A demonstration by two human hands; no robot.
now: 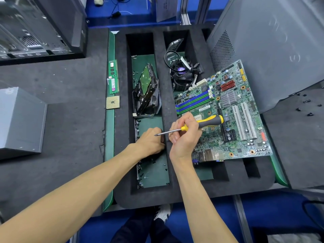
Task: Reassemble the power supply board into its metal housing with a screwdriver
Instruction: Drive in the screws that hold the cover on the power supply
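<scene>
screwdriver (pixel 201 124) in right hand (pixel 184 137), tip over left hand (pixel 150 142)

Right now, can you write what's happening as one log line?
left hand: reaching among loose screws in foam tray slot | right hand: holding screwdriver | metal housing: on mat, untouched

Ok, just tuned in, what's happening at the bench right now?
A person is working over a foam tray. The right hand holds a yellow-and-black screwdriver, tip pointing left, not on any screw. The left hand is down in the tray's middle slot, where loose screws lie, apparently picking one up. The grey metal housing sits apart at the left, untouched. A motherboard rests on the tray's right side.
</scene>
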